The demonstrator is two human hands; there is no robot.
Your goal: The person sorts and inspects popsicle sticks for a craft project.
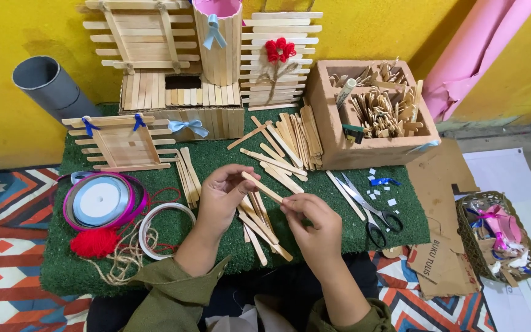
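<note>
Centrally, two bare hands are holding one flat wooden craft stick [263,187] above a green turf mat [216,161]. The left hand [221,198] is pinching the stick's upper end between thumb and curled fingers, while the right hand [312,222] is pinching its lower end with its fingertips. Just beneath the hands, a loose pile of craft sticks [258,226] is lying on the mat. Black-handled scissors [370,211] are resting near the right hand. Ribbon spools [101,200] and a red yarn pom-pom [94,243] are sitting to the left. Behind, a cardboard box of sticks [373,114] is standing beside stick-built holders [182,98].
</note>
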